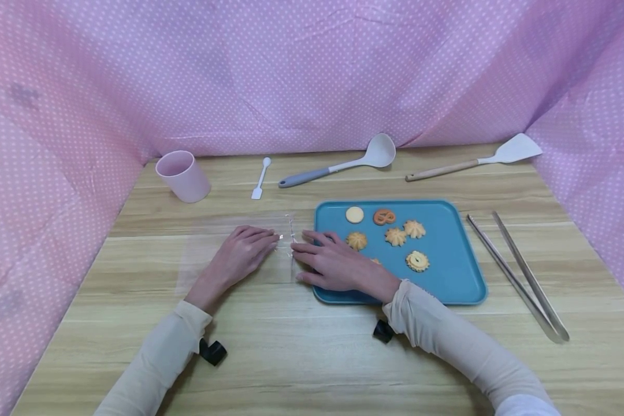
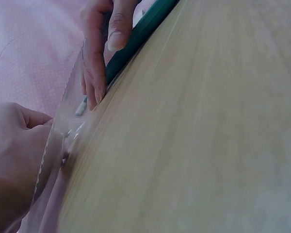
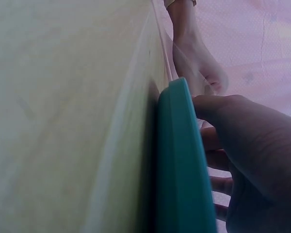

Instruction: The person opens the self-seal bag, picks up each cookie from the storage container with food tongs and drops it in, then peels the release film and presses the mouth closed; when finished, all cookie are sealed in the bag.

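Observation:
A clear plastic bag with a serrated edge lies on the table left of the blue tray. My left hand is over the bag, its curled fingers pinching the film near the right end; the left wrist view shows the film lifted beside that hand. Spread over the tray's left rim, my right hand has its fingertips right at the bag's edge, fingers loosely extended. Several cookies sit on the tray, among them a pretzel-shaped one and a round one; the right hand partly hides another.
Along the back stand or lie a pink cup, a small white scoop, a grey-handled ladle and a wooden-handled spatula. Metal tongs lie right of the tray. Pink dotted cloth hangs around the table.

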`<state>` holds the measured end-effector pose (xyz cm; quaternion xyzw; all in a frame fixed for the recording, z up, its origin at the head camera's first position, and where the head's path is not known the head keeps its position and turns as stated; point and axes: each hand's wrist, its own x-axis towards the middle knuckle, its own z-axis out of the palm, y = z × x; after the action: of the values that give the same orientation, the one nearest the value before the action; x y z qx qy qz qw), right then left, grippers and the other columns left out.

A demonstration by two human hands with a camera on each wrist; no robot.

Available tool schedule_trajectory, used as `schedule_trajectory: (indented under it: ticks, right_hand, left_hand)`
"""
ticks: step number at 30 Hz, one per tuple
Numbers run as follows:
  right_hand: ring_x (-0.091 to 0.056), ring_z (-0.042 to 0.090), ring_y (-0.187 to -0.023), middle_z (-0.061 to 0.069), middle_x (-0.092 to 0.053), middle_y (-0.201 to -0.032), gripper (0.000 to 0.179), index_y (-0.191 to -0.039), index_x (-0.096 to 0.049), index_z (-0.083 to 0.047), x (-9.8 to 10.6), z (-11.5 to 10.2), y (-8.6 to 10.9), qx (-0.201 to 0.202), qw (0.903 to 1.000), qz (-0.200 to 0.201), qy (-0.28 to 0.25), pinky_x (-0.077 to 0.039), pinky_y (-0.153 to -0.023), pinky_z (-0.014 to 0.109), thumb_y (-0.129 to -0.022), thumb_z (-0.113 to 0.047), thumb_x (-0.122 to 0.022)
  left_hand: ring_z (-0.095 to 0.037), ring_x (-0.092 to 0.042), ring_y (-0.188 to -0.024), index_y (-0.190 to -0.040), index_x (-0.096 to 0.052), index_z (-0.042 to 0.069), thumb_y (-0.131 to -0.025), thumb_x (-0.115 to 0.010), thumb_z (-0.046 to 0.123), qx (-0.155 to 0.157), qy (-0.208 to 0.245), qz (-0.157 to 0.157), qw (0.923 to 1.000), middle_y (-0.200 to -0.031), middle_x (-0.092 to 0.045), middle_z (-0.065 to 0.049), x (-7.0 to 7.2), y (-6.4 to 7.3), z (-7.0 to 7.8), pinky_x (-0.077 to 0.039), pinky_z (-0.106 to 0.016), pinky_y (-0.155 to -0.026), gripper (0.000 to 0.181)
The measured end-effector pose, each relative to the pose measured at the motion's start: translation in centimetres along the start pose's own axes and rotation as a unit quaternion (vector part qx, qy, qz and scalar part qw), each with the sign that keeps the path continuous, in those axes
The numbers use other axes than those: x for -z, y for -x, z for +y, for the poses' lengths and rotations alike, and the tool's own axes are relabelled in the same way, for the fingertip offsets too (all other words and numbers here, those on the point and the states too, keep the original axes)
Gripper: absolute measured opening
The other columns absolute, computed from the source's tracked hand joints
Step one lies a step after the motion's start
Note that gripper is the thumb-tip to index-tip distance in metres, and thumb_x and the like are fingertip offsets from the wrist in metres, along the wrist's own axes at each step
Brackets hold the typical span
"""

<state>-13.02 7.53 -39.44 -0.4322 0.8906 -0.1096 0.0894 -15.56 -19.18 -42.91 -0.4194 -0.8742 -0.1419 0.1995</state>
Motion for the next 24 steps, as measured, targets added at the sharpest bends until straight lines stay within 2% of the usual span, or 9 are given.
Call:
schedule_trajectory:
  ticks: [6,14,20,24]
  right_hand:
    - [-0.025,0.033,-0.153,0.004,-0.047,-0.158,0.053,-0.150,-0.056,-0.011,0.0,0.0,0.1,0.003,1.0000,0.005,0.007,-0.028,-0.119,0.057,-0.108,-0.044,-0.053]
    - [-0.029,0.033,-0.151,0.005,-0.050,-0.156,0.052,-0.149,-0.057,-0.011,-0.2,0.0,0.1,-0.002,0.9999,0.015,0.006,-0.031,-0.117,0.057,-0.108,-0.043,-0.054]
    - [-0.030,0.033,-0.150,0.006,-0.050,-0.156,0.051,-0.149,-0.057,-0.011,-0.1,-0.1,0.1,-0.007,0.9999,0.011,-0.001,-0.032,-0.117,0.057,-0.108,-0.043,-0.054]
    - [-0.031,0.033,-0.150,0.006,-0.050,-0.155,0.051,-0.148,-0.057,-0.010,-0.1,-0.1,0.1,-0.002,0.9999,0.016,0.000,-0.033,-0.116,0.057,-0.108,-0.042,-0.055]
  left_hand:
    - [-0.035,-0.072,-0.103,-0.113,-0.075,-0.001,-0.093,-0.072,0.007,-0.011,0.013,0.046,0.9988,-0.113,-0.075,-0.017,0.0,0.2,-0.1,-0.053,-0.054,-0.095,0.022]
    - [-0.042,-0.068,-0.111,-0.116,-0.073,-0.005,-0.086,-0.071,0.002,-0.006,0.054,0.103,0.9932,-0.122,-0.070,-0.025,0.2,0.9,-0.4,-0.050,-0.060,-0.098,0.030]
    - [-0.041,-0.069,-0.108,-0.116,-0.072,-0.005,-0.096,-0.060,0.003,0.009,0.083,0.137,0.9871,-0.119,-0.072,-0.021,0.5,1.2,-0.5,-0.051,-0.059,-0.097,0.025]
    - [-0.040,-0.070,-0.103,-0.117,-0.072,-0.006,-0.097,-0.060,-0.002,0.024,0.108,0.170,0.9793,-0.115,-0.074,-0.020,0.8,1.2,-0.4,-0.052,-0.056,-0.096,0.023]
